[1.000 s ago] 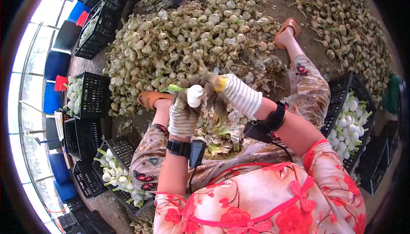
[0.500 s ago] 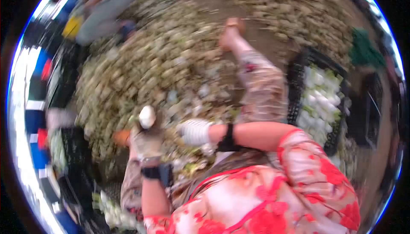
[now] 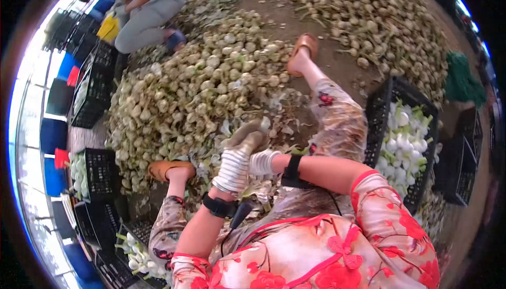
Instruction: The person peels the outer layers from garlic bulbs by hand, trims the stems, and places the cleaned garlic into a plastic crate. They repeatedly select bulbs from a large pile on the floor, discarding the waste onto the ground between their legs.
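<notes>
My left hand (image 3: 245,140), in a dirty glove with a white ribbed cuff, is closed in front of my body. A small pale garlic bulb (image 3: 265,123) shows at its fingertips. Close behind it is my right hand (image 3: 262,162), also with a white ribbed cuff; its fingers are hidden behind the left hand. Beyond both hands lies a large heap of garlic bulbs (image 3: 174,99). Loose skins and leaf scraps (image 3: 261,191) lie beneath and between my legs.
A black crate (image 3: 372,131) holding clean white bulbs (image 3: 403,144) stands at the right. Another garlic heap (image 3: 374,20) lies at the upper right. More black crates (image 3: 103,175) line the left side. A person (image 3: 150,7) crouches at the upper left beside a yellow container (image 3: 108,28).
My left hand has moved right and slightly up, from beside my left foot to in front of my right hand. The large white bulb seen in it earlier no longer shows whole.
</notes>
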Demonstrator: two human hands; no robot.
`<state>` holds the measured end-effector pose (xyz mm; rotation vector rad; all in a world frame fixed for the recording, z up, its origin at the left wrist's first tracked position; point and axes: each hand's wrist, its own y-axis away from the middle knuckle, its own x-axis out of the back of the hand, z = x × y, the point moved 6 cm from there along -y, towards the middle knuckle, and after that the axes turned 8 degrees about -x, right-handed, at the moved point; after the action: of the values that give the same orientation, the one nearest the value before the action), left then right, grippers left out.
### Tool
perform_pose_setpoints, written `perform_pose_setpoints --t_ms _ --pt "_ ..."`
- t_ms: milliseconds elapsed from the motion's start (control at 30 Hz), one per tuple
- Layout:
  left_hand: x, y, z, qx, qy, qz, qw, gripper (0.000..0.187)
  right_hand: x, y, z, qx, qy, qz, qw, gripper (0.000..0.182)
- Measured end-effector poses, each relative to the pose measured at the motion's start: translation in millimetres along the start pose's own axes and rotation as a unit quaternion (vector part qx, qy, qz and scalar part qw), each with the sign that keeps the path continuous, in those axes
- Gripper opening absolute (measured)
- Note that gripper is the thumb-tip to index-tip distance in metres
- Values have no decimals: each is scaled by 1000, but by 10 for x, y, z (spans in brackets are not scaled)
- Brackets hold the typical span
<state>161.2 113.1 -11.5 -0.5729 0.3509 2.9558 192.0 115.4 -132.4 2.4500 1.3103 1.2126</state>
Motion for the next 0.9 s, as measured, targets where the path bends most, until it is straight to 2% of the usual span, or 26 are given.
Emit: perform_pose_setpoints --t_ms 33,67,100,200,267,333,400,433,467,533,567,600,633,667,700,733,767,800,833,867,900 --pt "308 14 -7 43 -80 56 994 27 102 -39 32 -16 2 1 1000 27" --pt "655 12 -167 31 -59 70 995 28 179 -99 68 -30 43 13 999 28" --pt "941 45 -270 48 -77 134 987 28 273 -198 149 -58 61 13 996 30" --pt "1694 81 -657 122 -160 159 966 24 522 -665 629 -175 55 36 982 30" --pt "2067 107 -1014 109 -141 188 966 25 846 -861 806 -201 60 97 973 34" --pt "2032 158 -1108 243 -95 202 944 39 1171 -1046 845 -236 111 114 959 41" --pt "2074 67 -1316 185 -164 178 953 42 1231 -1396 982 -218 159 133 954 45" --pt "2163 3 -1502 162 -155 131 966 45 1267 -1472 917 -200 186 137 952 48" --pt "2257 -48 -1686 144 -203 91 964 62 1205 -1636 1006 -186 206 130 952 47" --pt "2194 -140 -1649 195 -194 78 958 58 1162 -1808 1020 -175 287 108 936 37" --pt "2141 -166 -1546 172 -166 94 966 55 1145 -1879 1104 -163 280 133 937 29" --pt "2113 -187 -1471 147 -139 109 973 52 1161 -1885 1160 -129 240 183 945 27" --pt "2143 -192 -1517 155 -109 115 975 50 1144 -2001 1420 -171 48 194 965 27" --pt "2190 -232 -1522 151 -113 101 977 53 1122 -2072 1639 -207 -144 201 947 28" --pt "2290 -277 -1579 132 -134 97 977 57 1306 -1891 1397 -134 92 289 944 29" --pt "2277 -350 -1482 112 -155 95 977 61 1419 -1713 1293 -95 -1 367 925 28" --pt "2227 -403 -1345 51 -189 107 975 66 1433 -1675 1272 -112 -178 319 924 26" --pt "2012 -452 -943 -10 -224 121 967 72 1418 -1645 1213 -125 -349 260 892 24" --pt "1784 -432 -609 -89 -177 138 970 80 1481 -1348 712 -147 -437 225 858 22" --pt "1622 -411 -327 -239 -314 91 914 81 1365 -1249 495 -115 -547 174 811 22" --pt "1531 -385 -231 -220 -238 96 941 79 1217 -1113 202 -174 -571 127 792 26"
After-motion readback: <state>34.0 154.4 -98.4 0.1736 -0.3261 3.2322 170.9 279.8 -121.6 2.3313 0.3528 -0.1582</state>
